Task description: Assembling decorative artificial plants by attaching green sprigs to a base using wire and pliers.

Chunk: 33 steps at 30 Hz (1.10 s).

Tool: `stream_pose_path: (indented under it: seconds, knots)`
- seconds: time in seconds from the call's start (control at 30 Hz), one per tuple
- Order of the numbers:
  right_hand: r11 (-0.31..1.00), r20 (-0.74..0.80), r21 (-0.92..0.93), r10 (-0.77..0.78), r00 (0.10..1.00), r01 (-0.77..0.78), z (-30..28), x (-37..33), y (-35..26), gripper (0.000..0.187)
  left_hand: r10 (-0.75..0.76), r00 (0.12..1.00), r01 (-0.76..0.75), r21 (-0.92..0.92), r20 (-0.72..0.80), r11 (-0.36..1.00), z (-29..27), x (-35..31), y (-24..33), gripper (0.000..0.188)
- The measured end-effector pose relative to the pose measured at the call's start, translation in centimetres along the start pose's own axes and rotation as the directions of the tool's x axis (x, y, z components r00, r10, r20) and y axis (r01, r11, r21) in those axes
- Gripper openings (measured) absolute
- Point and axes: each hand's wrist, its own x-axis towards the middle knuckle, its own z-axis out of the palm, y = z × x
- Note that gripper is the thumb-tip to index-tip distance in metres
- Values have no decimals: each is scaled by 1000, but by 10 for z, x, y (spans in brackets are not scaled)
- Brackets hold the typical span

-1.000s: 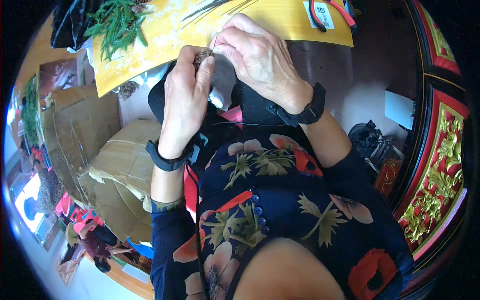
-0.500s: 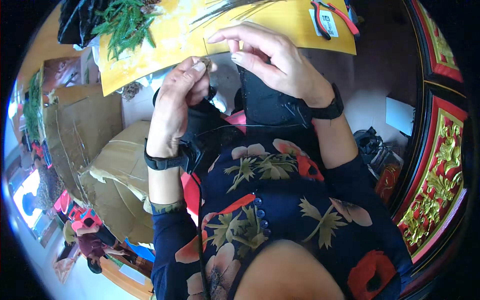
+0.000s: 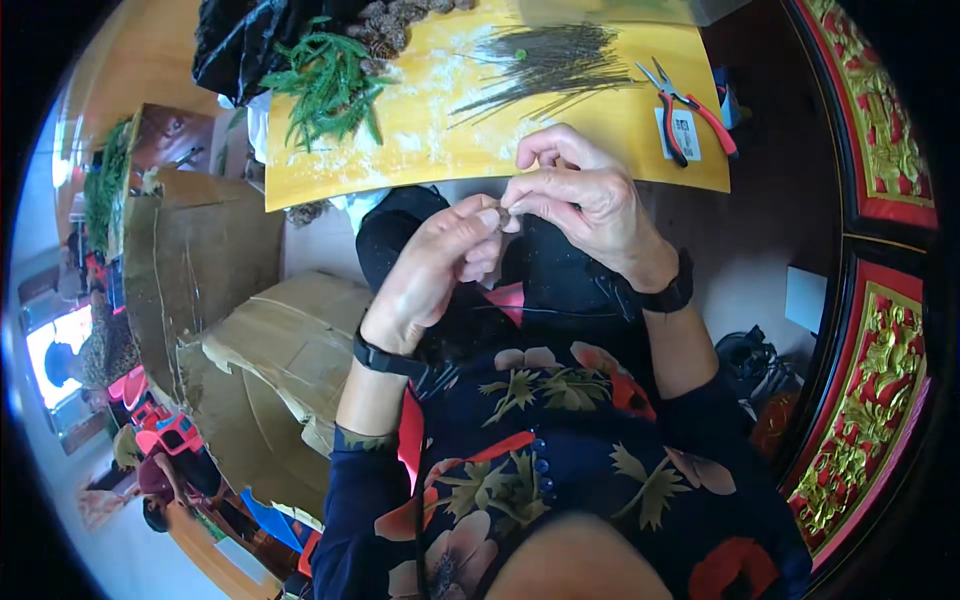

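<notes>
Over my lap, my left hand is closed, thumb against fingers, on a small brown piece that looks like a pine cone, mostly covered by the fingertips. My right hand meets it from the right, thumb and index finger pinched together at its top. Whatever lies in that pinch is too small to make out. Beyond the hands, thin dark wires lie in a loose pile on a yellow board. Right of them rest pliers with red and black handles, jaws apart.
Green fir sprigs and several pine cones occupy the board's far left, beside a black plastic bag. Torn cardboard stands at my left. A carved red and gold panel borders the right. Another person is at far left.
My right hand has come down to the left hand, and its fingers have closed at the brown piece. The view has shifted, showing more of the board and the wire pile.
</notes>
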Motion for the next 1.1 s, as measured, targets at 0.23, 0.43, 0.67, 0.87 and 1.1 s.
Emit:
stream_pose_path:
  seconds: [0.23,0.43,0.67,0.87,1.1]
  knots:
    - [977,46,-191,107,993,-96,2,-2,9,10,507,854,-91,928,-113,361,22,-1,-10,19]
    - [772,-11,344,573,819,-535,16,-8,1,11,402,884,-95,752,-237,653,26,0,-3,19]
    - [295,212,778,708,674,-555,11,-8,1,9,374,905,-241,483,-201,842,23,9,-13,17]
    - [340,174,734,742,647,-588,17,-12,5,8,357,911,-255,398,-208,881,28,13,-13,17]
    - [374,91,743,766,637,-556,16,-11,-1,6,548,808,-194,780,-217,595,23,9,17,21]
